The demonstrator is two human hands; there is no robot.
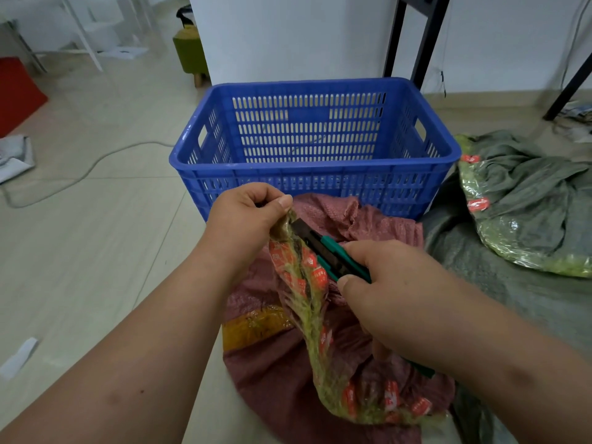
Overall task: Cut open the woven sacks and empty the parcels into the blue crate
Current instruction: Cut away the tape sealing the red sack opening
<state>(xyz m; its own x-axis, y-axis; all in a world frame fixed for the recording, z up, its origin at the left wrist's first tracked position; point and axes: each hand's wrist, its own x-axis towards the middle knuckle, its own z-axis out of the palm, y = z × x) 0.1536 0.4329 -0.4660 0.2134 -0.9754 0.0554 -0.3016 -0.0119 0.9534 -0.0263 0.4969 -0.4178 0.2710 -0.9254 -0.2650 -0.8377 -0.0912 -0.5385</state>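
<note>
**Knife blade at the taped neck of a red sack, in front of the blue crate**

Fingers and thumb of the left hand (246, 216) pinch the top of the taped neck (301, 277), a twisted bunch of sack cloth wrapped in clear tape with red-orange labels, and hold it up just in front of the blue crate (315, 145). The right hand (387, 290) curls round the green handle of a utility knife (323, 254); its thumb lies along the near side of the handle, and the dark blade end touches the neck just under the left thumb.

The neck belongs to a red woven sack (352, 219) that lies crumpled on the floor (96, 219) against the crate's near wall and runs down toward the camera. A band of yellow-brown tape (253, 328) crosses the sack below the left forearm.

The crate stands upright with its slotted walls and a handle hole on each short side; its bottom cannot be seen past the near wall. Right of the crate lie grey-green woven sacks (525, 187), one with a taped, labelled edge. Left of the crate a grey cable (96, 161) snakes over the tiles. Behind the crate stand a white wall and black metal legs (426, 40).
</note>
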